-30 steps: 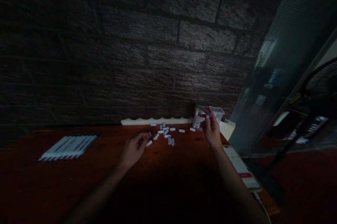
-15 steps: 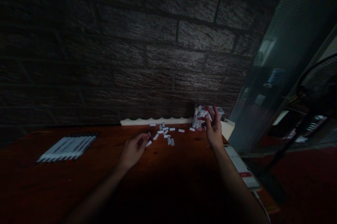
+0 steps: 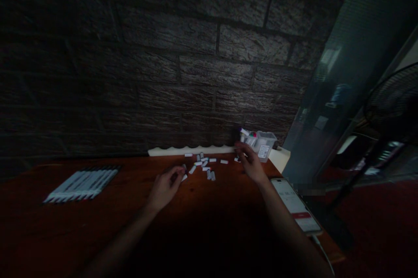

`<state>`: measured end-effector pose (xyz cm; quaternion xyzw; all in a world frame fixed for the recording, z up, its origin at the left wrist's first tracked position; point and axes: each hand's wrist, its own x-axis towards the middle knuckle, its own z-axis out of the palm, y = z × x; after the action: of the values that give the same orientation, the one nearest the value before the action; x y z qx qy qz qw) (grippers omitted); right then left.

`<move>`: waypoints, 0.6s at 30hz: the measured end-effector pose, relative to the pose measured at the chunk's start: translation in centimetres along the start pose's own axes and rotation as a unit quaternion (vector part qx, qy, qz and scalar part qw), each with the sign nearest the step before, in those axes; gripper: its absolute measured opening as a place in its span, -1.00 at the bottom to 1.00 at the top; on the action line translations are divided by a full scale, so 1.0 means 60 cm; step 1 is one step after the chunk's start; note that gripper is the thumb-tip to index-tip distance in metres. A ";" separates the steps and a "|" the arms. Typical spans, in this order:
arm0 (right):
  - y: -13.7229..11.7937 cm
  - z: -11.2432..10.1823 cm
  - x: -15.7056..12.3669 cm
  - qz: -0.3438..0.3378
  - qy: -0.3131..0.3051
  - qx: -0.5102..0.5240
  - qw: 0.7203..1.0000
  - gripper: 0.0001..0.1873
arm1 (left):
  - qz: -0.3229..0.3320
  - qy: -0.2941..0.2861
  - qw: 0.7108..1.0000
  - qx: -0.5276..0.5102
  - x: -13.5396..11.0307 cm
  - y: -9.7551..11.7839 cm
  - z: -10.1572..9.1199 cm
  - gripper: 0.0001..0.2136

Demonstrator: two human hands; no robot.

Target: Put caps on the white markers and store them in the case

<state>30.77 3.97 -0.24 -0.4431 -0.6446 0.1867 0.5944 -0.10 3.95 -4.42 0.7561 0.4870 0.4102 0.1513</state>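
Observation:
My left hand (image 3: pixel 166 185) hovers low over the wooden table (image 3: pixel 196 208). Its thumb and index finger pinch a short white cylinder (image 3: pixel 184 167), mostly hidden by the fingertips. Several similar short white cylinders (image 3: pixel 205 163), some with coloured ends, lie scattered to the right of it. My right hand (image 3: pixel 251 165) is in front of a clear plastic box (image 3: pixel 267 144), with fingers bent but apart. One loose white cylinder (image 3: pixel 237 159) is by its fingertips, partly covered. Behind those fingers, more white pieces with purple and red ends (image 3: pixel 243 131) are heaped at the box's left side.
A row of white markers with dark ends (image 3: pixel 81 184) lies at the left. On the right edge is a phone (image 3: pixel 295 206) with a cable. A wavy-edged white strip (image 3: pixel 192 150) runs along the brick wall (image 3: pixel 196 73). A fan (image 3: pixel 395 99) stands at right.
My right hand has come down and left from in front of the box, its fingers bending from a wider spread. More of the box now shows. My left hand has barely moved.

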 end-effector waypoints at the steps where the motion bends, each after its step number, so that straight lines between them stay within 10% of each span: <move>1: 0.000 0.000 0.003 -0.013 0.000 -0.001 1.000 -0.60 | 0.000 -0.002 1.000 0.003 0.000 0.000 0.000 -0.69; 7: 0.004 -0.016 0.011 0.015 0.033 0.039 0.999 -0.46 | 0.005 0.003 1.000 -0.003 0.001 0.003 0.002 -0.70; 18: 0.025 0.056 -0.043 -0.022 -0.210 -0.148 0.966 -0.67 | -0.002 0.005 1.000 0.011 0.002 -0.006 0.000 -0.71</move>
<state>27.93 3.69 -3.68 -0.4623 -0.7852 0.1653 0.3774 -0.29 4.21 -4.58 0.7547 0.4940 0.4079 0.1418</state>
